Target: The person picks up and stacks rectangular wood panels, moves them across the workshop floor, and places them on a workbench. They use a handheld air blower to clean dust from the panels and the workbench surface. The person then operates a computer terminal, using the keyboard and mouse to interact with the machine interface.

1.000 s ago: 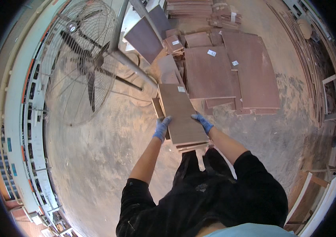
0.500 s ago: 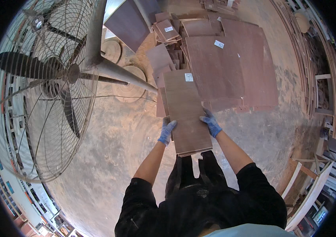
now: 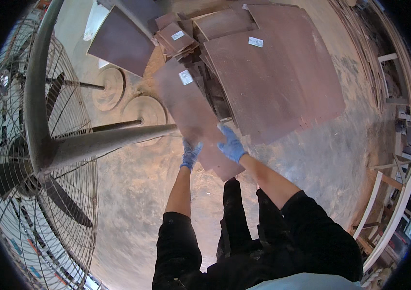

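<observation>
In the head view, the long brown board [image 3: 193, 116] is lying aslant at the centre of the frame, running from upper left to lower right, with a white label [image 3: 186, 77] showing near its top. The left hand [image 3: 191, 154], in a blue glove, is resting at the board's left edge, thumb apart from the fingers; whether it is gripping, I cannot tell. The right hand [image 3: 232, 144], gloved alike, is spreading its fingers and thumb at the right edge.

Larger brown panels [image 3: 283, 82] are lying just beside it at upper centre-right, and smaller boards [image 3: 176, 41] are piling up at its upper end. At upper left, a dark panel [image 3: 120, 41] is standing tilted. A caged fan [image 3: 31, 188] is filling the left side, its grey pole [image 3: 113, 137] reaching across toward the left hand and crowding that side; round discs [image 3: 145, 113] are sitting behind it. Long strips [image 3: 362, 63] are lining the upper right, and a wooden frame [image 3: 377, 203] is standing at lower right.
</observation>
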The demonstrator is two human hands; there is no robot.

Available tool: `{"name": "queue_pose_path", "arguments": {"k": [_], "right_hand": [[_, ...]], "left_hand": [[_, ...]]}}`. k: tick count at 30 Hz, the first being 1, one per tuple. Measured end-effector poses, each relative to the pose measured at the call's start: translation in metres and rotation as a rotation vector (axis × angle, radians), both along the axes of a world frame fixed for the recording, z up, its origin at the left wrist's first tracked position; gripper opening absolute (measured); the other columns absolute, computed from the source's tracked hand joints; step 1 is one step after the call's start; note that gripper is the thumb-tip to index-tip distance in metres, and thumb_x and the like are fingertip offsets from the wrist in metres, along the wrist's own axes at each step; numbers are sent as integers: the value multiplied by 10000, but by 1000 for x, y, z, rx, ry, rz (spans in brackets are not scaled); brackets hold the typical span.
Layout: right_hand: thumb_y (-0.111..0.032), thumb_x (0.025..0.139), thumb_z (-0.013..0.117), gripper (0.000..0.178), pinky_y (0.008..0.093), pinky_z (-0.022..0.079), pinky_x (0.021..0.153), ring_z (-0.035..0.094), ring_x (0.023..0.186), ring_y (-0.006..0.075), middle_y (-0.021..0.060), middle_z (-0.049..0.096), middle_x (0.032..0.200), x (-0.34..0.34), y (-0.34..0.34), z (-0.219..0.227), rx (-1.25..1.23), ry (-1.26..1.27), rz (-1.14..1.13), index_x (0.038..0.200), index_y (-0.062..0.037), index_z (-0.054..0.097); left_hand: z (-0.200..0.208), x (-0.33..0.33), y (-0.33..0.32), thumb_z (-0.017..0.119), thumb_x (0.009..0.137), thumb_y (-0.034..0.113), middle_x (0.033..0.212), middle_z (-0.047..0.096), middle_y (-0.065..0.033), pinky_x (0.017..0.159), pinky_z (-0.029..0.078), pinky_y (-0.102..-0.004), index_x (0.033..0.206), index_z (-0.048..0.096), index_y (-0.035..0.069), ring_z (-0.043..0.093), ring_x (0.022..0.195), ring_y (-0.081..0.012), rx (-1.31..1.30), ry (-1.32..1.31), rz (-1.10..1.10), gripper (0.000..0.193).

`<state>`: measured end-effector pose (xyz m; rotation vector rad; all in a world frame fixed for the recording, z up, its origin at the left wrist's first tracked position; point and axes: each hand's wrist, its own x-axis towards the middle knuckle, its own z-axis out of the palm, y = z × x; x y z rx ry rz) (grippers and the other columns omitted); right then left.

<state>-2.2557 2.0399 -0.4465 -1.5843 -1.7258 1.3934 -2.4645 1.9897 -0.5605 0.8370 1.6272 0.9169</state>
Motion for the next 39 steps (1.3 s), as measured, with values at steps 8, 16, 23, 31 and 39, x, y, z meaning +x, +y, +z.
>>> {"name": "queue_pose_path", "arguments": {"k": [8, 16, 23, 31, 39], "right_hand": [[-225, 793, 664, 587, 355, 335, 1046, 445, 1231, 311, 179, 483, 1310, 70, -107, -32, -353, 0, -414, 1302, -21, 454], [-273, 826, 607, 504, 367, 429, 947, 535, 1128, 289, 165, 558, 1225, 98, -87, -28, -50, -267, -194, 1239, 0, 514], [-208, 853, 529, 240, 401, 463, 875, 587, 973, 336, 185, 616, 1069, 145, -188, 14, -344, -37, -186, 957, -19, 636], [-156, 756, 630, 187, 355, 476, 583, 583, 661, 181, 60, 643, 787, 320, -424, 40, -560, 58, -925, 917, -64, 648], [-411, 788, 602, 473, 373, 475, 866, 623, 990, 276, 164, 656, 1059, 357, -660, 93, -528, -112, -1162, 1066, -33, 649]], "left_hand": [[-42, 5, -6, 723, 723, 88, 1324, 420, -148, 982, 395, -329, 1446, 135, 62, 462, 1178, -239, 25, 52, 61, 932], [56, 33, 0, 697, 718, 217, 1356, 392, -256, 1011, 375, -389, 1421, 224, 1, 422, 1240, -353, -62, 501, -33, 874], [81, 67, -106, 632, 788, 410, 1343, 440, -237, 1029, 356, -415, 1376, 339, 32, 424, 1249, -369, -288, 555, -224, 759], [123, 148, -125, 589, 819, 315, 1135, 615, -137, 900, 443, -385, 1202, 557, 118, 569, 1068, -295, -11, 404, -1157, 432], [251, 313, -80, 505, 855, 531, 1031, 651, -154, 789, 474, -437, 1027, 656, 64, 608, 926, -348, 215, 634, -1824, 519]]}}
